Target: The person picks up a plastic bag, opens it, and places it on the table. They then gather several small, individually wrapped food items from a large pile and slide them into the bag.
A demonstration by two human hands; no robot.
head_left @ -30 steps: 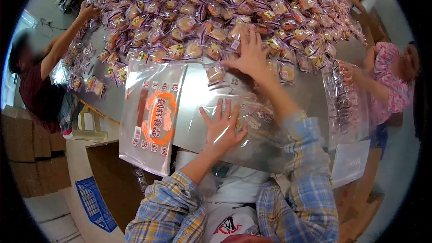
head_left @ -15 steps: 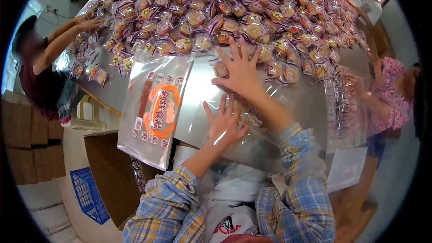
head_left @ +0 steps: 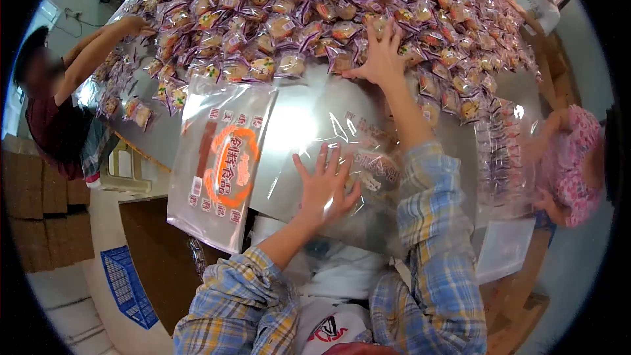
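My left hand (head_left: 327, 187) lies with fingers spread on a clear printed plastic bag (head_left: 371, 141) spread over the metal table (head_left: 289, 118) in front of me. Farther forward, my right hand (head_left: 382, 56) reaches to the near edge of a big heap of individually wrapped pastries (head_left: 282, 26). Its fingers are apart and its tips touch the packets; I see none gripped. To the left of my hands lies a stack of clear bags (head_left: 227, 164) with orange and red print.
Filled bags (head_left: 503, 151) lie at the right by a person in pink (head_left: 575, 164). Another person (head_left: 59, 92) reaches into the heap from the left; a third (head_left: 536, 0) stands far right. An open cardboard box (head_left: 154, 243) and blue crate (head_left: 128, 286) sit at lower left.
My right hand has moved forward and right onto the packets, uncovering the bag's print. My left hand stays about where it was. The person at left has shifted their arms.
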